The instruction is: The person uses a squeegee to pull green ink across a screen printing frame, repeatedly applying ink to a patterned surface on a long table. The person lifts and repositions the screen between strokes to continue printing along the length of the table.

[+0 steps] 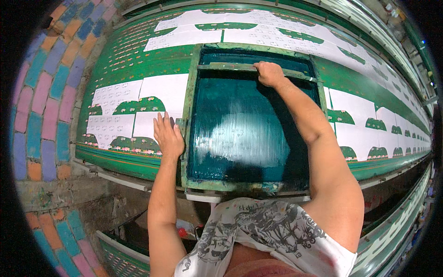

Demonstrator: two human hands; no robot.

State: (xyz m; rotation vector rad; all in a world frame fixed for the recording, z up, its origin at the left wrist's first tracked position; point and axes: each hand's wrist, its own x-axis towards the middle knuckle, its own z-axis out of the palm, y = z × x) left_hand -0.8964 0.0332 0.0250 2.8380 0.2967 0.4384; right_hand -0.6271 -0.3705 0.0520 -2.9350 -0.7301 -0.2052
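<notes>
Gripping the long bar [226, 67] near its middle, the right hand [270, 74] reaches to the far end of the framed screen [191, 92]; a central hold probably lets one hand bear on it evenly. The left hand [168, 136], fingers extended and clasped round nothing, lies well apart from it at the screen's left edge, perhaps to steady it; whether it presses on wood or white cloth, I cannot tell. The bar lies crosswise inside the frame, beyond a glossy dark-teal surface [240, 120]. The screen sits flat on the long green table [168, 59], right in front of the white shirt [258, 221], seemingly within arm's reach. Patterned white pieces [117, 125] lie flat either side, apparently spaced in rows. Coloured bricks [50, 104] stretch leftward.
</notes>
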